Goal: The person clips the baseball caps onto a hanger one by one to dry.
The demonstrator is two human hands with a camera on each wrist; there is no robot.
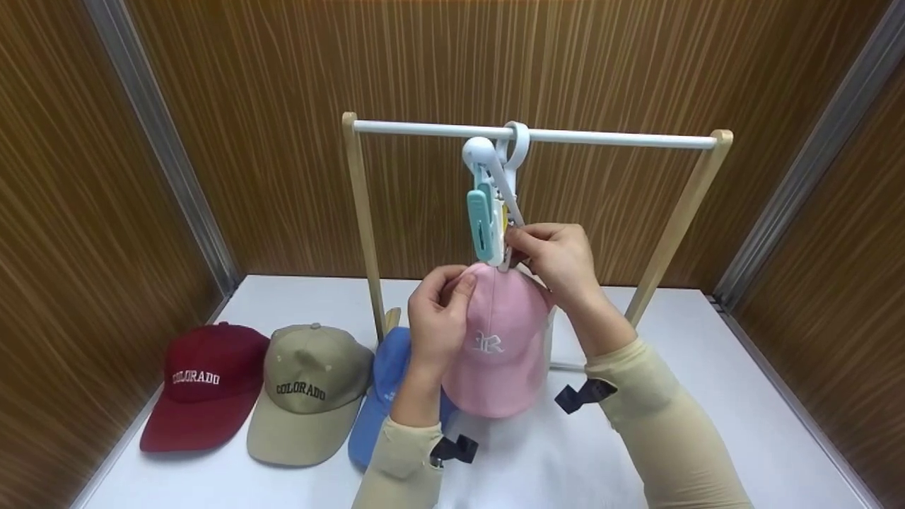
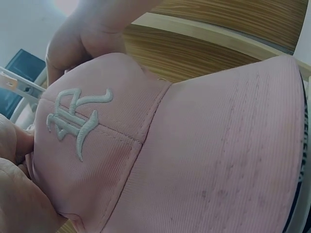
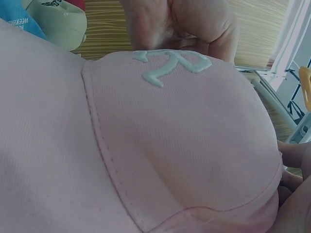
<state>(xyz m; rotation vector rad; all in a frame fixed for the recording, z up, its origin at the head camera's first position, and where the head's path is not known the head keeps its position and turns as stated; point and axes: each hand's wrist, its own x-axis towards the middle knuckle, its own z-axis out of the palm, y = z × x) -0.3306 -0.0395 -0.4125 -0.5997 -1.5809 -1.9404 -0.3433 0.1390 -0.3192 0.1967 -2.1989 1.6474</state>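
Note:
A pink cap [image 1: 505,318] with a white embroidered letter hangs upright beneath a white hanger [image 1: 518,152] with clips, its brim downward. My left hand [image 1: 435,318] pinches the side of its crown between thumb and fingers. Above the crown, my right hand [image 1: 562,265] pinches a clip of the hanger with thumb and forefinger, right at the cap's top. A teal clip [image 1: 481,226] dangles beside those fingertips. In the right wrist view, a yellow clip [image 3: 305,87] shows at the edge. The right hand's lower fingers are partly hidden behind the cap.
The hanger hooks over the white rail [image 1: 622,138] of a wooden-legged rack. On the white table [image 1: 707,424] at left sit a red cap [image 1: 205,389], an olive cap [image 1: 311,389] and a blue cap [image 1: 382,396], partly behind my left arm. Wood-grain walls [image 1: 283,177] enclose the table.

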